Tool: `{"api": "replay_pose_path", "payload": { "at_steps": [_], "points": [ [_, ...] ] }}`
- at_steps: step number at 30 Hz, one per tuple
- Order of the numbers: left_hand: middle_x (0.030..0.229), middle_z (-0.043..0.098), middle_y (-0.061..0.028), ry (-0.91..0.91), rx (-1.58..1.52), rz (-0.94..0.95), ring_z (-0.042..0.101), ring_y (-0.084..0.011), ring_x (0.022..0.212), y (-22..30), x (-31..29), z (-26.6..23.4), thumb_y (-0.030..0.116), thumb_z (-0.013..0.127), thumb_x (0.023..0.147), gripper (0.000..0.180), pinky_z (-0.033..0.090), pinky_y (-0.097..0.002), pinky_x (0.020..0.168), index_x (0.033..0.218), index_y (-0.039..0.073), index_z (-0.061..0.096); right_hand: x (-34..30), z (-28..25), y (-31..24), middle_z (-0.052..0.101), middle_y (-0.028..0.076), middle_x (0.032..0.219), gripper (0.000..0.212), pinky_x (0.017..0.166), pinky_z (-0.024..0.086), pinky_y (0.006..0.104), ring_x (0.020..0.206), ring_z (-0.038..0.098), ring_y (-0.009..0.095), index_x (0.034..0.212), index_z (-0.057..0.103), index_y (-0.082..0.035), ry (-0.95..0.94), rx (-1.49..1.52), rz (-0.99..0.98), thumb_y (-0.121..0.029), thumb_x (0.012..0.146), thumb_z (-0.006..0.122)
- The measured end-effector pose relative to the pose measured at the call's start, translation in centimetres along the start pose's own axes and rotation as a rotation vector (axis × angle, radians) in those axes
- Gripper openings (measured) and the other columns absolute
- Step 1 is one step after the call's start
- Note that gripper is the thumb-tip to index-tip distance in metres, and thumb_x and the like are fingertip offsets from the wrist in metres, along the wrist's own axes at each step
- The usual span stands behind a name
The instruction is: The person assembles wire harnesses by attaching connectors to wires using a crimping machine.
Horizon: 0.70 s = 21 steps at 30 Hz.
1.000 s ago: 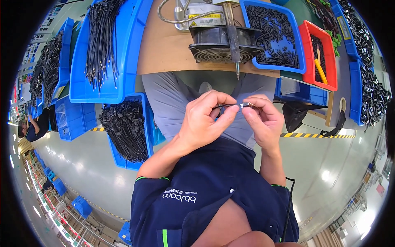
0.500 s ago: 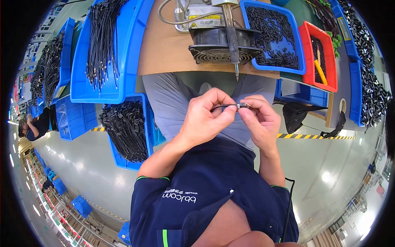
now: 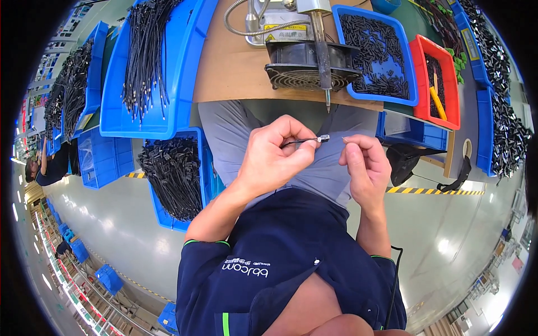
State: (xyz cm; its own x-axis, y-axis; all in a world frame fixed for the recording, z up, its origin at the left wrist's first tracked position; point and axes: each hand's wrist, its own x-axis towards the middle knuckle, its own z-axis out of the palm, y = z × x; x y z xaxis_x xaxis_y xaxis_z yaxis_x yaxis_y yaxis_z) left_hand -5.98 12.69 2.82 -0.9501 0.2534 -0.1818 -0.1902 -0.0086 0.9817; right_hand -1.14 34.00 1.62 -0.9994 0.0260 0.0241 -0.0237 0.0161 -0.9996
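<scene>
My left hand is closed in a pinch around a thin black cable. Past the fingertips sticks the cable's small silvery metal connector, pointing right over my lap. Level with it and a short gap away is my right hand, thumb and index finger pressed together. A tiny thin sliver seems to show at those fingertips, too small to name. Beyond both hands a soldering iron hangs tip down over the bench edge, in front of a black fan.
A blue bin of black cables stands at the left, with another cable-filled bin below it. On the right of the bench are a blue tray of small black parts and a red bin with a yellow-handled tool.
My right hand has come away from the connector and moved right, leaving a gap. The left hand keeps the cable; its metal end now shows uncovered.
</scene>
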Motion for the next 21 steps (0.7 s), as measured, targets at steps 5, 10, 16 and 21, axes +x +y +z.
{"api": "replay_pose_path", "payload": {
  "at_steps": [5, 10, 16, 21],
  "points": [
    [0.07, 0.065, 0.0032, 0.035, 0.142, 0.085, 0.04, -0.0002, 0.056, 0.9, 0.4, 0.0, 0.005, 0.076, 0.086, 0.01, 0.036, -0.0231, 0.052, 0.091, -0.001, 0.07, 0.1, 1.0, -0.1, 0.069, 0.008, 0.097, 0.012, 0.072, 0.051, 0.0241, 0.083, 0.065, 0.011, 0.111, 0.065, 0.001, 0.083, -0.077, -0.106, -0.001, 0.1, 0.068],
    [0.071, 0.067, 0.0022, 0.038, 0.208, 0.101, 0.041, -0.0006, 0.056, 1.6, 0.6, 0.2, 0.007, 0.077, 0.086, 0.011, 0.036, -0.0232, 0.051, 0.092, 0.0, 0.07, 2.0, 1.9, -1.1, 0.069, 0.015, 0.108, 0.011, 0.076, 0.055, 0.031, 0.09, 0.068, 0.022, 0.097, 0.067, 0.0, 0.073, -0.343, -0.447, 0.004, 0.088, 0.073],
    [0.077, 0.071, -0.0009, 0.045, 0.277, 0.124, 0.046, -0.0006, 0.057, 2.4, 0.6, 0.3, 0.008, 0.077, 0.087, 0.013, 0.039, -0.0229, 0.051, 0.093, -0.001, 0.07, 2.2, 2.4, -1.1, 0.068, 0.015, 0.11, 0.014, 0.079, 0.057, 0.0349, 0.094, 0.068, 0.026, 0.093, 0.067, 0.001, 0.063, -0.361, -0.492, 0.006, 0.083, 0.074],
    [0.079, 0.072, -0.0018, 0.035, 0.311, 0.131, 0.046, -0.0005, 0.057, 2.8, 0.8, 0.3, 0.007, 0.077, 0.087, 0.012, 0.04, -0.0229, 0.051, 0.093, -0.001, 0.07, 2.5, 2.6, -1.3, 0.068, 0.014, 0.107, 0.015, 0.076, 0.057, 0.034, 0.091, 0.067, 0.026, 0.093, 0.067, 0.001, 0.082, -0.349, -0.497, 0.008, 0.082, 0.074]
  ]
}}
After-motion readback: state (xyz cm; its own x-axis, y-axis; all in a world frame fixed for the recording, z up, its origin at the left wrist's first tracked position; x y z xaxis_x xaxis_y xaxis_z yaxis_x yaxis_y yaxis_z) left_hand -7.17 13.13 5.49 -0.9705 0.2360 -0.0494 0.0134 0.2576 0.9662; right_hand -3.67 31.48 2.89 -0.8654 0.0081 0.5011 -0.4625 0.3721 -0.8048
